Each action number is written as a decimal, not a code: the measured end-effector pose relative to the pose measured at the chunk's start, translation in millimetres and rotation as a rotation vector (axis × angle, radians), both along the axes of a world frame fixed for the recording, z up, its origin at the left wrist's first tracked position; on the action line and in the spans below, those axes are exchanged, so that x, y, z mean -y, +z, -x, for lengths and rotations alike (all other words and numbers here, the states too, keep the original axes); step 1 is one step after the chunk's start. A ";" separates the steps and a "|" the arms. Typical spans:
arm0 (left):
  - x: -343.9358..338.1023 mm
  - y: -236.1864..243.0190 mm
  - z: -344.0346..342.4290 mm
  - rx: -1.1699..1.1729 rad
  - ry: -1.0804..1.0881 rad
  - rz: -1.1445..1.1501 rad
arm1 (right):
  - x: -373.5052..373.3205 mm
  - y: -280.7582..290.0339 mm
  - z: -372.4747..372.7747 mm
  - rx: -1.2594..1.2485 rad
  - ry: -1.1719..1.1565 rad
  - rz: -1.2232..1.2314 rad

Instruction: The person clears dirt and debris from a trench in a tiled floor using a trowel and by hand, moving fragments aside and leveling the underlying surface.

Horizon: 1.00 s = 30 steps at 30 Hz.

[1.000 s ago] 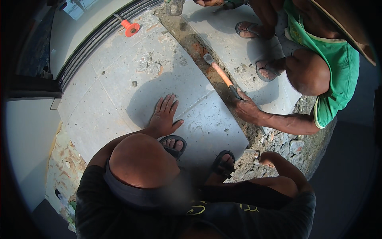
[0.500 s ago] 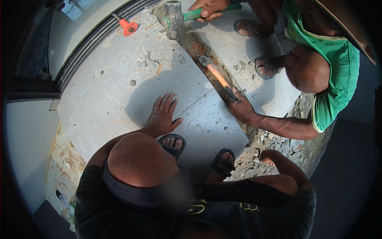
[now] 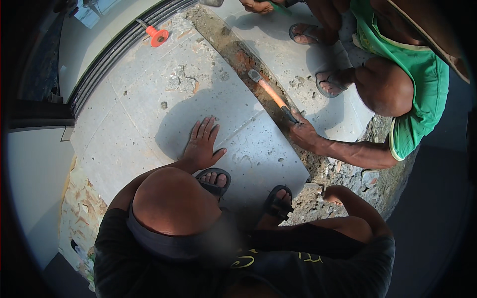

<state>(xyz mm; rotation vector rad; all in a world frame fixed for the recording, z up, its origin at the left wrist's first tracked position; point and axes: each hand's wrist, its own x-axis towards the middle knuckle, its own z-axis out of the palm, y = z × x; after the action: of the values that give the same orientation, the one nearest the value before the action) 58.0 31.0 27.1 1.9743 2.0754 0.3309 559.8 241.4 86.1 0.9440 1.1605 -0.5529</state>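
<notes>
My left hand (image 3: 201, 143) lies flat, fingers spread, on the grey tiled slab (image 3: 134, 89), beside my sandalled foot. My right hand (image 3: 334, 195) has curled fingers at the slab's broken lower-right corner, on or near a small object among the rubble (image 3: 318, 208); what it grips is unclear. A co-worker's hand (image 3: 305, 135) grips an orange-handled chisel (image 3: 273, 96) lying along the dirt-filled channel (image 3: 233, 52) between slab sections. The co-worker's other hand (image 3: 256, 6) holds a green-handled tool at the top edge, its grey head (image 3: 211, 2) mostly out of frame.
A co-worker in a green top (image 3: 417, 99) squats on the right-hand slab (image 3: 328, 124). An orange guarded chisel (image 3: 158, 37) lies near a dark door track (image 3: 94, 82). A pale wall panel (image 3: 35, 184) is at left, with chipped material (image 3: 79, 208) beside it.
The co-worker's grey-headed hammer came into view above the channel half a second ago and is now back at the top edge. My hands have hardly moved.
</notes>
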 end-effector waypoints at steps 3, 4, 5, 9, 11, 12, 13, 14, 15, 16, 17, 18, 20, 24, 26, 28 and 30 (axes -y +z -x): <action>2.2 -0.4 1.4 -0.007 0.003 0.006 | -0.1 5.7 6.7 -0.059 -0.023 -0.011; 1.7 -0.2 1.2 -0.011 -0.002 0.004 | -0.2 4.8 4.9 -0.057 -0.023 -0.014; 1.3 -0.1 1.0 -0.011 -0.003 0.003 | -0.3 4.0 3.1 -0.056 -0.024 -0.016; 1.7 1.1 1.1 -0.002 -0.010 0.026 | 0.1 2.6 1.3 -0.063 -0.031 -0.023; 1.1 1.4 1.1 0.003 -0.011 0.024 | -0.2 0.3 -0.8 -0.046 -0.041 -0.028; 0.8 1.5 1.0 0.001 -0.012 0.019 | -0.9 -0.5 -1.9 -0.045 -0.041 -0.029; 1.6 1.6 1.6 -0.002 -0.011 0.017 | -1.4 -0.6 0.9 -0.039 -0.021 -0.009; 2.3 1.7 2.2 -0.004 -0.010 0.019 | -1.6 -0.4 3.6 -0.033 -0.001 0.010; 2.0 1.5 2.2 -0.005 -0.011 0.013 | -1.6 -0.8 2.8 -0.033 -0.002 0.011; 1.9 1.5 2.1 -0.006 -0.012 0.008 | -1.8 -1.1 1.9 -0.025 -0.008 0.003; 1.8 1.4 2.0 -0.006 -0.012 0.008 | -1.9 -1.4 1.0 -0.017 -0.014 -0.004; 1.2 0.8 1.2 -0.008 -0.012 0.004 | -2.2 -3.1 -1.7 -0.016 -0.015 -0.005; -0.2 -0.4 0.0 -0.008 -0.013 -0.002 | -2.6 -6.6 -6.9 0.005 -0.012 0.004; 2.1 0.3 1.4 -0.007 -0.007 0.004 | -1.3 3.9 7.8 -0.010 -0.008 0.015; 2.6 0.1 1.3 -0.006 -0.006 0.007 | -0.2 8.8 11.1 -0.042 -0.012 -0.013; 2.8 -0.3 1.1 -0.013 -0.006 0.008 | -0.6 12.7 18.9 -0.027 0.001 0.004; 2.1 -0.3 1.0 -0.010 -0.006 0.005 | -0.4 10.9 16.9 -0.011 0.012 0.018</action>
<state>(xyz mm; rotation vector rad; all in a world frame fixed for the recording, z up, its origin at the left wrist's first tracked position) 57.0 28.9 26.8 1.9832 2.0735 0.3148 542.9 241.8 97.0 0.9188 1.1687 -0.5593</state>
